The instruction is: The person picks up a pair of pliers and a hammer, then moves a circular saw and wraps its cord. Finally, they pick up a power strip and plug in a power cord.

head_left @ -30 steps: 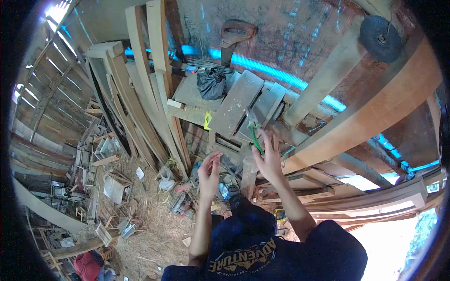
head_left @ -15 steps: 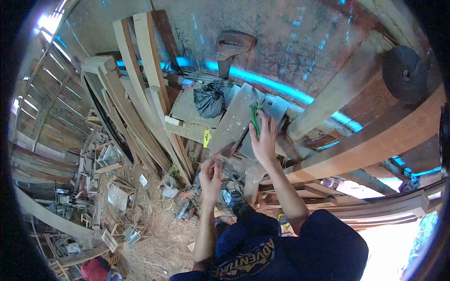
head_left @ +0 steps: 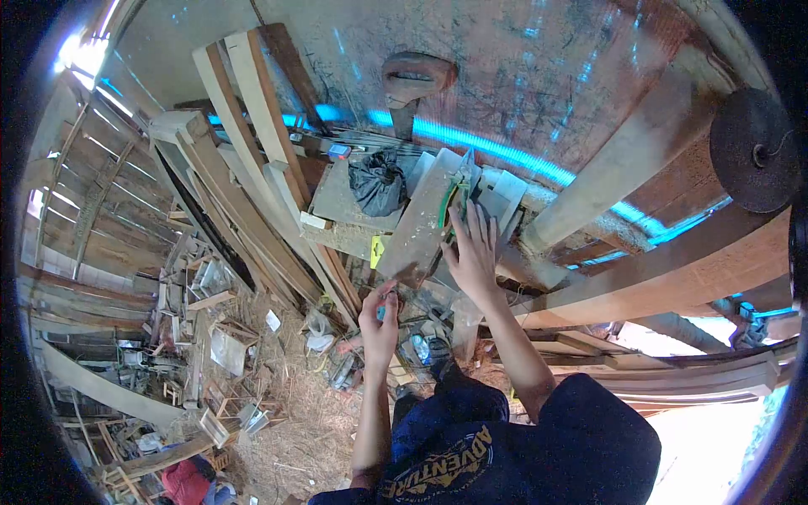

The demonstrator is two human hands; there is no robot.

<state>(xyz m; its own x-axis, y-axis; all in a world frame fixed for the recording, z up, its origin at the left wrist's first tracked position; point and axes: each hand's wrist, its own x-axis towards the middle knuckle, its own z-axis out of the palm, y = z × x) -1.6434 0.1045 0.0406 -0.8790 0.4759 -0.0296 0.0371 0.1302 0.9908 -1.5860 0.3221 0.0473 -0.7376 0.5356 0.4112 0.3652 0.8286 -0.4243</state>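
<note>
My right hand (head_left: 473,259) is spread over the grey board (head_left: 412,231), its fingertips right beside a green-handled tool (head_left: 447,202) lying on the board's upper part. The tool's head is partly hidden, and its kind does not show clearly. Lower and to the left, my left hand (head_left: 379,324) is raised near the board's bottom corner with fingers and thumb curled together; I cannot tell what small thing, if any, is between them. A yellow tag (head_left: 376,251) and a black plastic bag (head_left: 376,183) sit left of the board.
Long timbers (head_left: 244,202) lean on the left. A handsaw (head_left: 418,77) hangs on the wall above. At right are a dark disc (head_left: 752,160) and a thick curved beam (head_left: 665,261). Wood scraps and shavings cover the floor (head_left: 311,446). A person in red (head_left: 187,481) is at lower left.
My right hand has let go of the green-handled tool, which now lies on the board, and its fingers have spread. My left hand has hardly moved.
</note>
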